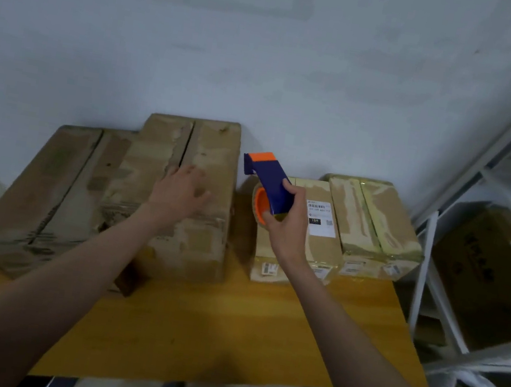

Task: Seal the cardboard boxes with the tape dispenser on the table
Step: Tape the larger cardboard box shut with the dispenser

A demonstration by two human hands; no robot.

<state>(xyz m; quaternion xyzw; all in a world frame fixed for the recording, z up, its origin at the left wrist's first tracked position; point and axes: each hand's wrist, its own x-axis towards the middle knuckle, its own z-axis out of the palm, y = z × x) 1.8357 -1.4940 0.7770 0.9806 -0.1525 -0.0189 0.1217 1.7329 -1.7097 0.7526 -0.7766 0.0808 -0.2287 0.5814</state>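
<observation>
Blue-and-orange tape dispenser (271,186), brown cardboard boxes (181,188), yellow table (227,322).

Storeroom, labelled cartons (304,234), metal shelving (453,204)

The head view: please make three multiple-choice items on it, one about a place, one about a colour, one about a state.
1. Where does the left hand rest?
A. on the tall box
B. on the table
C. on the labelled box

2. What colours has the tape dispenser?
A. red and white
B. blue and orange
C. green and black

3. What is the state of the right hand?
A. open and idle
B. flat on a box
C. gripping the dispenser

Answers: 1 A, its straight fingers lie on that box's top; 2 B, blue body with orange parts; 3 C, its fingers curl round the dispenser, held above the boxes.
</observation>
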